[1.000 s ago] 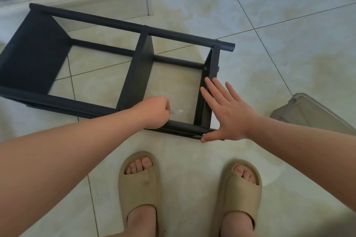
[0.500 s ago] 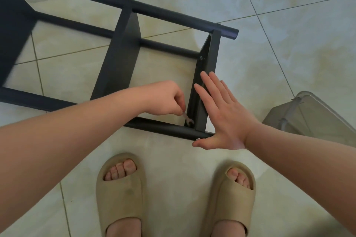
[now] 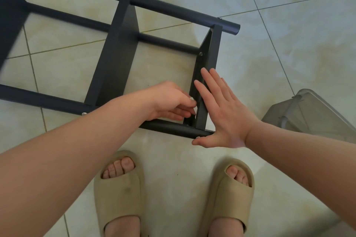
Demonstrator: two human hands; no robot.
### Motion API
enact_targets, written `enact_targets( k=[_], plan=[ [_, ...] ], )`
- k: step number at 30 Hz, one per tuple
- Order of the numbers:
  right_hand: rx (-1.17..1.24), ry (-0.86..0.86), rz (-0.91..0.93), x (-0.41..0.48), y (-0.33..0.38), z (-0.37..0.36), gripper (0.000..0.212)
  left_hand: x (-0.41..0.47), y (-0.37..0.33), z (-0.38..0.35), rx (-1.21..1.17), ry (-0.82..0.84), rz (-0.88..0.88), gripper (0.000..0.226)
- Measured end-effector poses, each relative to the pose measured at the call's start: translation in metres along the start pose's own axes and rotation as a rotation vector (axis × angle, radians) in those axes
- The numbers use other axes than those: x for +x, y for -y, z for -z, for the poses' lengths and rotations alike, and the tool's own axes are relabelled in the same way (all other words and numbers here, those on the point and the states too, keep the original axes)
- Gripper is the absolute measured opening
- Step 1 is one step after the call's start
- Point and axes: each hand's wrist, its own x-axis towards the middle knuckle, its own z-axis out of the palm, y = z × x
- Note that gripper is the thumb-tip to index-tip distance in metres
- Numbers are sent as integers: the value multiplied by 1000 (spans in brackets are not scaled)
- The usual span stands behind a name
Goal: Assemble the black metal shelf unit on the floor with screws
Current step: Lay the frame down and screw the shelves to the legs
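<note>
The black metal shelf unit lies on its side on the tiled floor, tubes running left to right. At its right end stands the last shelf panel, with a screw head showing on its inner face. My left hand is closed around a small silvery wrench at the near inside corner of that panel; only a glint shows between the fingers. My right hand is flat, fingers spread, pressed against the panel's outer face, thumb at the end of the near tube.
A grey translucent plastic bin sits on the floor right of my right wrist. My feet in beige slides stand just in front of the near tube. Pale tiles stretch to the right and far side.
My left hand has gone from beside the near tube into the panel's inside corner with the wrench. My right hand stays flat on the panel. The view has moved closer.
</note>
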Motion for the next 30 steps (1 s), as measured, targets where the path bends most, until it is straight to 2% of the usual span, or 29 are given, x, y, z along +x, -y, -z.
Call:
enact_targets(
  k=[7, 14, 30],
  plan=[
    [6, -1, 2, 0, 0, -1, 132, 2, 1, -2, -6, -54, -48, 21],
    [25, -27, 17, 1, -1, -3, 131, -1, 3, 1, 49, -74, -56, 7],
    [28, -32, 22, 0, -2, -4, 130, -6, 0, -4, 75, -121, -122, 4]
  ],
)
